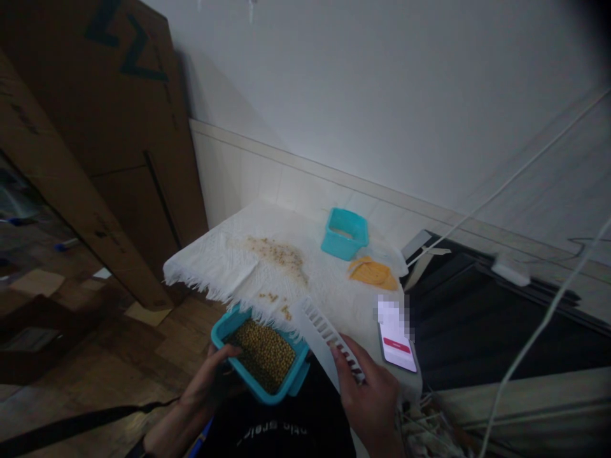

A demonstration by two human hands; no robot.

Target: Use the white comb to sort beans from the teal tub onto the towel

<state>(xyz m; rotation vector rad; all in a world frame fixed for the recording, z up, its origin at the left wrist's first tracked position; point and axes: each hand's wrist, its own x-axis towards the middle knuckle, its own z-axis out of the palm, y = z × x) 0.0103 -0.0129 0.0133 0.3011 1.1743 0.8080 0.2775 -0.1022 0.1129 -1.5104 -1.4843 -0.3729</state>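
My left hand [210,381] grips the near left rim of a teal plastic box [293,375] filled with small yellow-brown beans [265,356], held just under the table's front edge. My right hand [370,394] is closed on a white slotted plastic tray [324,331] that lies tilted on the white cloth [214,261]. Loose beans [281,254] are scattered over the cloth above the box.
A second, smaller teal box [344,233] stands at the back of the table, with an orange piece [373,273] beside it. A lit phone [397,340] lies by my right hand. Large cardboard boxes [95,127] lean at the left. White cables [525,165] cross the right.
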